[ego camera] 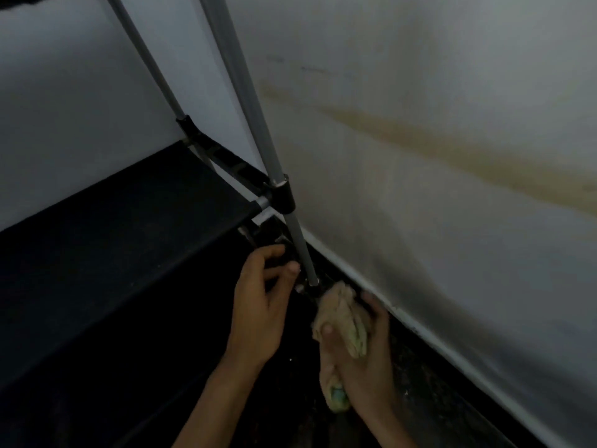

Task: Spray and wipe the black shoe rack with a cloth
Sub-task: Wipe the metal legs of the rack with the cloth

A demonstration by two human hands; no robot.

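The black shoe rack [135, 208] fills the left side, with black fabric shelves, grey metal poles and black plastic joints. Its front right pole [300, 247] runs down to a foot joint near the floor. My left hand [261, 305] reaches toward the bottom of that pole, fingers loosely curled, its thumb tip close to the pole; I cannot tell whether it touches. My right hand [361, 360] grips a bunched beige-green cloth [344, 321] and presses its top end against the pole's foot joint. No spray bottle is in view.
A stained white wall [436, 156] stands close on the right, meeting a dark floor [429, 399] along a white skirting line. Another white wall lies behind the rack. The gap between rack pole and wall is narrow.
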